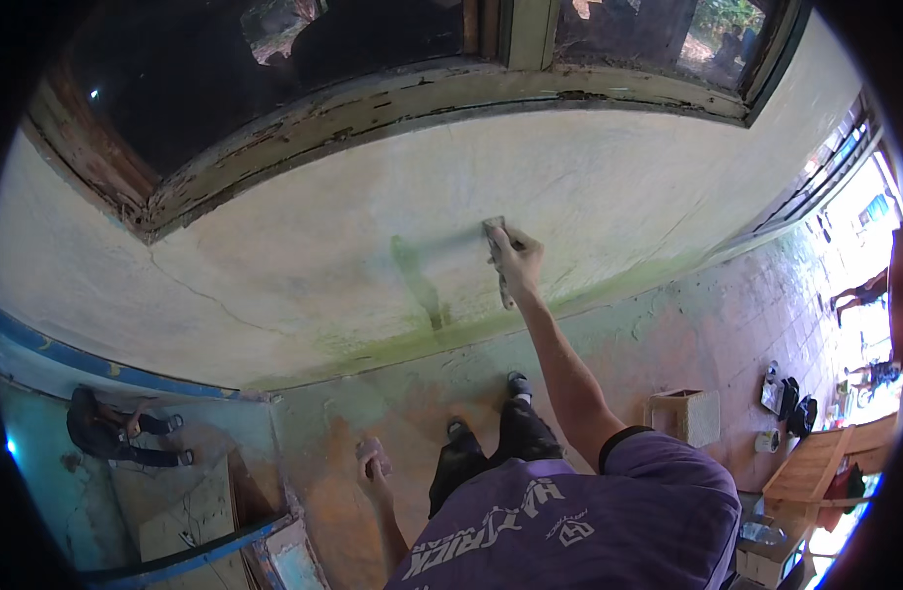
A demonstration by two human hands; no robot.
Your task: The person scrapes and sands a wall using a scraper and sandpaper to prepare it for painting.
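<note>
My right hand point(520, 264) is closed round a scraper point(495, 226) with a flat grey blade. The blade rests against the pale, worn wall point(589, 187), below the window. To the left of it runs a greyish smear, and a damp green streak point(412, 275) goes down toward the floor. My left hand point(374, 460) hangs low over the floor, away from the wall. Its fingers look curled round something pinkish-grey that I cannot make out.
A weathered wooden window frame point(392, 106) spans the wall above. At the left, beyond a blue-edged ledge point(107, 369), a person point(112, 428) in dark clothes sits low. On the right are a box-like block point(685, 417), a small tub point(767, 441), dark bags point(797, 405) and wooden furniture point(815, 467).
</note>
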